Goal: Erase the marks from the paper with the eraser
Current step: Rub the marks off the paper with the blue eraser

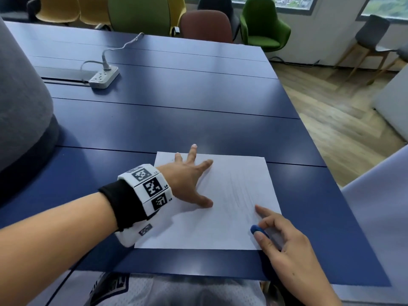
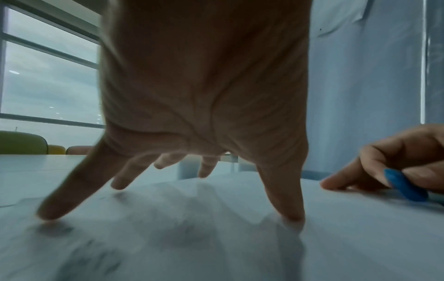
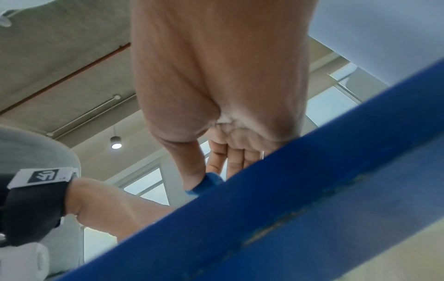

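A white sheet of paper (image 1: 220, 226) with faint grey pencil marks (image 1: 238, 193) lies on the blue table near its front edge. My left hand (image 1: 187, 180) presses flat on the paper's upper left part, fingers spread and straight; the left wrist view shows its fingertips (image 2: 51, 213) on the sheet (image 2: 216, 247). My right hand (image 1: 280, 235) is at the paper's lower right corner and pinches a small blue eraser (image 1: 256, 229) between thumb and fingers, with the index finger stretched onto the paper. The eraser (image 2: 403, 187) touches the sheet; it also shows in the right wrist view as the eraser (image 3: 206, 183).
A white power strip (image 1: 103, 77) with its cable lies at the table's far left. A grey rounded object (image 1: 19, 102) stands at the left edge. Several chairs (image 1: 262, 25) stand beyond the blue table (image 1: 176, 107). The table's right edge drops to a wooden floor (image 1: 331, 107).
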